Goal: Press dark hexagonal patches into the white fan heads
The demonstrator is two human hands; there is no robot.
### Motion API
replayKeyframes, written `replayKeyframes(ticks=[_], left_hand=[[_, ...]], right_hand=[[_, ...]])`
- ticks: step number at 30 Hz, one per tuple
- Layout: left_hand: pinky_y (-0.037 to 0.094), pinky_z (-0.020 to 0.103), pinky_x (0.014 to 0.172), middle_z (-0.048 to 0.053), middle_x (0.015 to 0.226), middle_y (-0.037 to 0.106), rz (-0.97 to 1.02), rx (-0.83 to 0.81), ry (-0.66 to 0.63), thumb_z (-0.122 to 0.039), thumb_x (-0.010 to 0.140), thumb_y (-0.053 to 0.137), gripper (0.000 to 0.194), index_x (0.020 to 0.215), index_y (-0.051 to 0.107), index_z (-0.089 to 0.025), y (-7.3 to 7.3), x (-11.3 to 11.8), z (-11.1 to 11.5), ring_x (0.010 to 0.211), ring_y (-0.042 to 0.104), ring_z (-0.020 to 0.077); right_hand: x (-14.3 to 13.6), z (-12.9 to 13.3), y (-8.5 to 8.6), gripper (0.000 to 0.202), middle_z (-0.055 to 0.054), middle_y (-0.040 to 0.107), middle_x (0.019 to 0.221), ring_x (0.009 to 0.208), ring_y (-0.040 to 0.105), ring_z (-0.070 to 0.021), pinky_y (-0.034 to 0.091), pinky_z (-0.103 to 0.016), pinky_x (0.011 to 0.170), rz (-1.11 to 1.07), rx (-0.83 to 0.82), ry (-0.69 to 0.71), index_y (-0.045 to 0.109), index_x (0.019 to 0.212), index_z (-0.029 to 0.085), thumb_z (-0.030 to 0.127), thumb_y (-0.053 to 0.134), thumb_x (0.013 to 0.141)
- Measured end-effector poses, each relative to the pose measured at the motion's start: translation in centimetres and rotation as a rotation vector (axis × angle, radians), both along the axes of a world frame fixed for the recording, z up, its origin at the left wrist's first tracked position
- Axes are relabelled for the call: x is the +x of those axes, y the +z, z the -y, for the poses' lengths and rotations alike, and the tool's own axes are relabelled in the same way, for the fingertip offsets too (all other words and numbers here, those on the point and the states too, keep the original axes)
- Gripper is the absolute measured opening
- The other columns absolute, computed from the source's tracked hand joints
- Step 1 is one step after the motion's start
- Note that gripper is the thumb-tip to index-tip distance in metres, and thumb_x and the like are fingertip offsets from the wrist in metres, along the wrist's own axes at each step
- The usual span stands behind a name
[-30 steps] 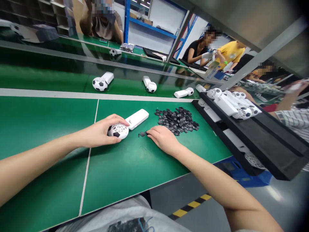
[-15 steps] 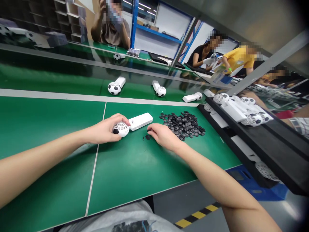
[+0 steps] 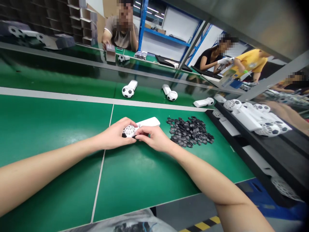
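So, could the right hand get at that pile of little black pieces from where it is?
Probably yes: the pile lies close to the right hand, with nothing visible between them, though its fingers are occupied at the white, black-patched ball.

Head-worn view, facing forward, angled downward

Bare hands [image 3: 117, 136], dark-printed grey garment [image 3: 140, 217]

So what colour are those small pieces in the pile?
The small pieces are black, clearest in the head view.
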State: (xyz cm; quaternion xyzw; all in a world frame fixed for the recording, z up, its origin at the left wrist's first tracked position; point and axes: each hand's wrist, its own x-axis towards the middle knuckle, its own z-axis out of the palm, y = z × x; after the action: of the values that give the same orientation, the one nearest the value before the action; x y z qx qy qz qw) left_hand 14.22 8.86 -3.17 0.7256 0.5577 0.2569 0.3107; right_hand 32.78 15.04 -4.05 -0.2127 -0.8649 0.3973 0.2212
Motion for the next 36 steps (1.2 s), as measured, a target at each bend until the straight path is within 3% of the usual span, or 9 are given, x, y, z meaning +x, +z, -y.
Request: replayKeyframes(ticks=[9,19,21,23,25,28,30,32,36], left_hand=[[0.042,0.032,0.079,0.003,0.101,0.051,0.027,0.031,0.044,-0.035,0.07,0.058,0.032,0.098,0.054,-0.02,-0.2,0.4,-0.1,0.092,0.052,0.0206],[0.042,0.032,0.078,0.001,0.096,0.053,0.084,0.045,0.088,-0.029,0.067,0.056,0.025,0.091,0.054,-0.02,-0.4,0.8,0.0,0.089,0.053,0.0199],[0.042,0.033,0.079,0.001,0.1,0.053,0.096,0.051,0.113,-0.032,0.069,0.057,0.028,0.095,0.052,-0.022,-0.2,-1.0,-0.7,0.09,0.053,0.0213],[0.042,0.035,0.08,0.001,0.105,0.052,0.069,0.093,0.213,-0.042,0.071,0.056,0.035,0.101,0.049,-0.024,-0.1,-4.3,-2.6,0.09,0.053,0.024],[0.042,0.04,0.081,0.003,0.109,0.048,-0.068,0.181,0.409,-0.053,0.074,0.053,0.044,0.107,0.044,-0.026,-0.1,-8.2,-5.4,0.092,0.051,0.0289],[0.033,0.049,0.096,0.012,0.124,0.041,-0.351,0.279,0.609,-0.056,0.08,0.038,0.058,0.125,0.032,-0.02,-0.9,-12.7,-9.3,0.117,0.036,0.0393],[0.028,0.05,0.101,0.023,0.137,0.025,-0.487,0.251,0.652,-0.053,0.085,0.028,0.07,0.136,0.014,-0.008,-1.7,-13.9,-10.7,0.127,0.023,0.0427],[0.026,0.052,0.101,0.028,0.142,0.009,-0.571,0.225,0.611,-0.053,0.087,0.021,0.071,0.14,0.008,-0.006,-2.4,-13.8,-11.1,0.129,0.018,0.0465],[0.031,0.055,0.095,0.027,0.144,0.008,-0.611,0.201,0.608,-0.055,0.087,0.019,0.07,0.142,0.008,-0.012,-3.2,-12.7,-11.1,0.126,0.025,0.0484]], right_hand=[[-0.7,-0.3,1.0,0.005,0.0,0.066,0.072,0.068,0.059,-0.0118,0.045,-0.024,0.067,0.021,-0.005,-0.055,0.063,0.071,0.017,0.015,0.064,0.075],[-0.8,-1.5,0.4,0.015,0.002,0.062,0.07,0.064,0.055,-0.0098,0.042,-0.021,0.061,0.056,-0.014,-0.036,0.06,0.074,0.017,0.031,0.066,0.074],[-0.2,-3.9,0.6,0.022,0.0,0.064,0.08,0.072,0.058,-0.0115,0.044,-0.022,0.063,-0.007,-0.002,-0.121,0.061,0.083,0.018,0.036,0.067,0.072],[1.4,-7.9,0.9,0.032,-0.004,0.063,0.095,0.086,0.058,-0.0152,0.045,-0.024,0.068,-0.041,0.071,-0.359,0.06,0.094,0.018,0.038,0.068,0.07],[3.9,-12.9,1.6,0.041,-0.006,0.059,0.107,0.097,0.056,-0.018,0.046,-0.028,0.077,0.037,0.14,-0.689,0.058,0.103,0.018,0.036,0.069,0.068],[8.2,-20.1,2.1,0.054,-0.014,0.052,0.118,0.105,0.053,-0.0239,0.04,-0.037,0.091,0.091,0.155,-0.959,0.054,0.113,0.015,0.029,0.071,0.064],[10.4,-23.6,1.8,0.061,-0.016,0.05,0.119,0.109,0.051,-0.027,0.036,-0.041,0.095,0.123,0.124,-1.086,0.052,0.117,0.014,0.027,0.072,0.061],[11.4,-26.1,0.8,0.067,-0.016,0.051,0.119,0.111,0.05,-0.0277,0.036,-0.04,0.096,0.143,0.09,-1.153,0.05,0.119,0.014,0.028,0.074,0.058],[10.8,-28.3,-1.4,0.068,-0.011,0.057,0.111,0.104,0.055,-0.0243,0.041,-0.035,0.09,0.139,0.048,-1.208,0.05,0.118,0.017,0.029,0.074,0.055]])
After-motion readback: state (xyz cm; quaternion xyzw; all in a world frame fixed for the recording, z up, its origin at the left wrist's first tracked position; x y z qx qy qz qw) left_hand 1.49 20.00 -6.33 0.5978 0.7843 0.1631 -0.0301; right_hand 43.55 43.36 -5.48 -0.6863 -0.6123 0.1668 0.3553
